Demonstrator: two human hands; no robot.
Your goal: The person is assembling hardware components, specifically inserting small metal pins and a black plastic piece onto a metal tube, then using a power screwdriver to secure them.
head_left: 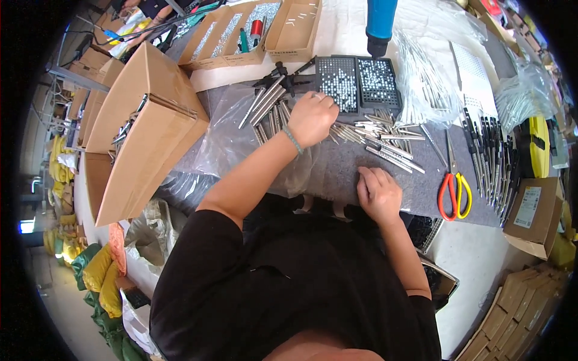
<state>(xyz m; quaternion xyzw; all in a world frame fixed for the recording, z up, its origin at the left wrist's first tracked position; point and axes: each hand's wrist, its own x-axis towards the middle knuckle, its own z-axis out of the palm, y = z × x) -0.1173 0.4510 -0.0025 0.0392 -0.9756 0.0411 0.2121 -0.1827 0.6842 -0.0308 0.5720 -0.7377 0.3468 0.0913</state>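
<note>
- Across the grey felt-like work cloth (340,165), slender silver metal tubes (394,157) lie in a loose pile between the two hands, just in front of the black gridded trays (382,101).
- At the pile's left end, the left hand (313,117), with a beaded bracelet (293,139) at its wrist, has its fingers curled together; whether they clamp anything cannot be told.
- Near the cloth's front edge, the right hand (381,194) is loosely curled beside the tubes; its grip is hidden, so I cannot tell if it holds something.
- Left of the left hand, more silver tubes lie on clear plastic sheeting (223,132).
- Right of the right hand lie scissors with red and yellow handles (446,197).
</note>
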